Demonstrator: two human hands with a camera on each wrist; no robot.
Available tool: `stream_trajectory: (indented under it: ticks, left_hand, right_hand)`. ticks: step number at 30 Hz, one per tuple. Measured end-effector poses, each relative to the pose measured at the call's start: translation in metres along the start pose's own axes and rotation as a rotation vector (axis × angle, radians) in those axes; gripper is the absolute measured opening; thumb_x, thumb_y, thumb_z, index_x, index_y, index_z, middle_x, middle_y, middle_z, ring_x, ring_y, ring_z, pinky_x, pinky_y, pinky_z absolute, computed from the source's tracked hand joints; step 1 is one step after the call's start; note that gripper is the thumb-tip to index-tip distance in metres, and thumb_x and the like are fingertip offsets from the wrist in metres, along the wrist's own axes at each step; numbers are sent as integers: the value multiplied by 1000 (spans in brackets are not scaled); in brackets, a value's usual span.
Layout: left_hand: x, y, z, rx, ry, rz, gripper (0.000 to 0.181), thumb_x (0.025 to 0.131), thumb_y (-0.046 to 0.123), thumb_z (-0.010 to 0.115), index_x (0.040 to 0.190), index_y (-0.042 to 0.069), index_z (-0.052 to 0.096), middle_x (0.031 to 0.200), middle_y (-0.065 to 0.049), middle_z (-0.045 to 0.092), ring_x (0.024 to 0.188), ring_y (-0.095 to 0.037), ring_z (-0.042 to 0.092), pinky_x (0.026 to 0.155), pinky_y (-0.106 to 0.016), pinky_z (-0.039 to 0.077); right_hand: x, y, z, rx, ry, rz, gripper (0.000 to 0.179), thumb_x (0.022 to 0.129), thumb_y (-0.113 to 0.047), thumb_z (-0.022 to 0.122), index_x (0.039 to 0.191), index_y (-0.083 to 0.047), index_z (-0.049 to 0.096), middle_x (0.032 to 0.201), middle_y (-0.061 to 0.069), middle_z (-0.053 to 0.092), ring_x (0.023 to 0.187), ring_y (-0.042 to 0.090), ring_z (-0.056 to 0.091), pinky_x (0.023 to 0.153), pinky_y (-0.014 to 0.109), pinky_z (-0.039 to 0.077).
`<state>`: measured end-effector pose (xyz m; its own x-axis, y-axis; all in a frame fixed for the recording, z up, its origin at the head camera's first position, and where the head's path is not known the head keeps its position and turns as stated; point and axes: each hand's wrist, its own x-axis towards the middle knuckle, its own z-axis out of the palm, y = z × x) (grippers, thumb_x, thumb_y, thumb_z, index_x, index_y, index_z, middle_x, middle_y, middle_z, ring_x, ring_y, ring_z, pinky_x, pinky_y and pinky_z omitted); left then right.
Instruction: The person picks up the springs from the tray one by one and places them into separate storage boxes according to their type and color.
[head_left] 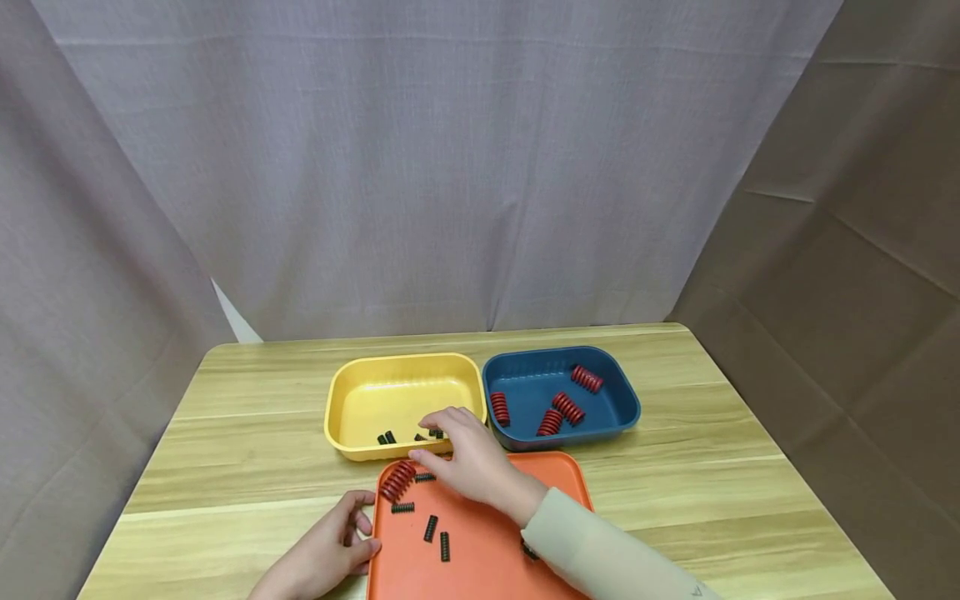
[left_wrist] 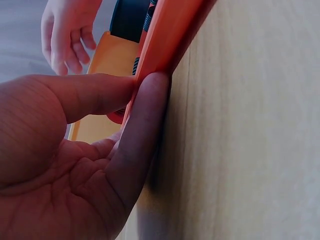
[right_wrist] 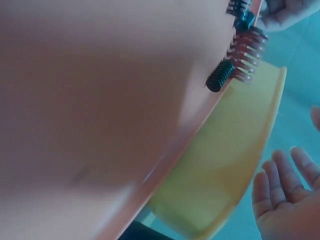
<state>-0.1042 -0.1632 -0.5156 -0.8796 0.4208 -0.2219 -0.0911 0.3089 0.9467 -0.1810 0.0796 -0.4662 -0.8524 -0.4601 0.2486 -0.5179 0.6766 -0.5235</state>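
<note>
Your right hand point(head_left: 476, 458) nearer, fingers loosely spread, seemingly empty. Nearest dark spring point(head_left: 425, 477) lies on orange tray point(head_left: 491, 525), just your side of thumb, long axis left-right. Left hand point(head_left: 328, 540) pinches tray rim.

**Way in at six and two o'clock**

In the head view, taken from the middle of the orange tray point(head_left: 483, 550), bare tray runs toward six, between the dark springs point(head_left: 445, 547) at eight to ten and the sleeve point(head_left: 615, 546) crossing from four. The right hand point(head_left: 474, 457) bars twelve, the left hand point(head_left: 324, 546) nine. At two, bare table point(head_left: 697, 417) gives passage around the blue bin point(head_left: 525, 392) at one; the yellow bin point(head_left: 397, 402) walls eleven.
</note>
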Motion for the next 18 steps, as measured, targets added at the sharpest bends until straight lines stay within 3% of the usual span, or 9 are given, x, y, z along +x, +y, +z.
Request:
stream_trajectory:
  ticks: [9, 18]
  left_hand:
    - [1, 0, 1, 4, -1, -16, 54, 90, 7, 67, 133, -4, 36, 95, -10, 46, 72, -18, 53, 57, -31, 54]
    - [0, 1, 1, 18, 5, -25, 54, 90, 7, 67, 133, -4, 36, 95, -10, 46, 72, -18, 52, 56, -31, 54]
  right_hand:
    - [-33, 4, -12, 32, -172, -8, 61, 83, -65, 61, 126, -22, 59, 117, -11, 58, 110, 9, 51, 94, 38, 45]
    - [-49, 5, -12, -6, -392, 22, 66, 75, -68, 69, 124, -26, 60, 114, -15, 56, 107, 6, 51, 94, 35, 46]
